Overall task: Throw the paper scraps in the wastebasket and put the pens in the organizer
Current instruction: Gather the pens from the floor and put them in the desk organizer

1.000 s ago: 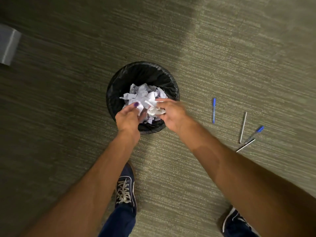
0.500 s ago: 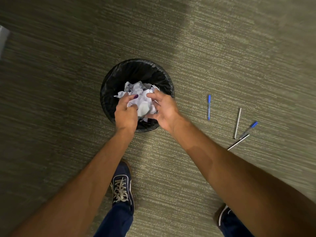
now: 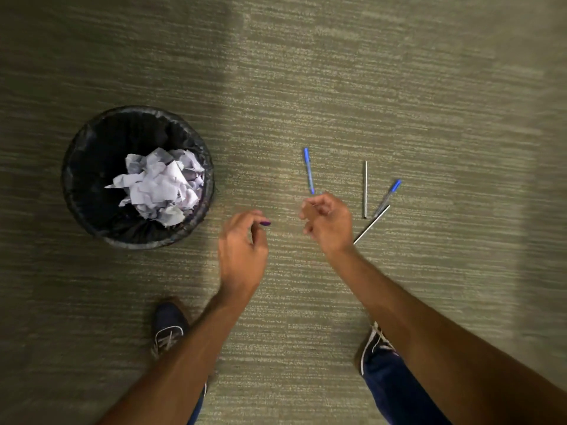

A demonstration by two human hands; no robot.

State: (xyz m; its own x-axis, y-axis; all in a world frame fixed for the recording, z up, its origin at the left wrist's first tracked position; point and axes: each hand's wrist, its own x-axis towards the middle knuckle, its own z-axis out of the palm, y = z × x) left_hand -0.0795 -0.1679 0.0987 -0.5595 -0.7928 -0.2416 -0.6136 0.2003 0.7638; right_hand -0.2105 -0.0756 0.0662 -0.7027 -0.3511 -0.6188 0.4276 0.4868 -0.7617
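the carpet (image 3: pixel 399 87) is green-grey with thin stripes and fills the whole view. the wastebasket (image 3: pixel 92 167) sits on it at the left, round and black with a dark bag inside. the paper scraps (image 3: pixel 162 185) are in the wastebasket, a crumpled white pile on its right side.

two bare arms reach forward over the carpet. two dark shoes (image 3: pixel 168 329) stand below them.

the left hand (image 3: pixel 242 250) is in the air just to the right of the wastebasket. its fingers are curled loosely, partly open, and it holds nothing. one nail is purple.

the right hand (image 3: pixel 328 222) is further right, above the carpet near the pens. its fingers are bent in, half open, and nothing shows in them. the picture is a bit blurry there.

four pens lie on the carpet. a blue pen (image 3: pixel 308 170) lies just above the right hand. a silver pen (image 3: pixel 365 189) lies straight up and down to the right. a pen with a blue cap (image 3: pixel 389 196) lies tilted beside it, and another silver pen (image 3: pixel 372 224) lies tilted under that, near the wrist.

half a second ago both hands were over the wastebasket, squeezing the scraps. now the hands are empty and off to the right, and the scraps lie in the bin.
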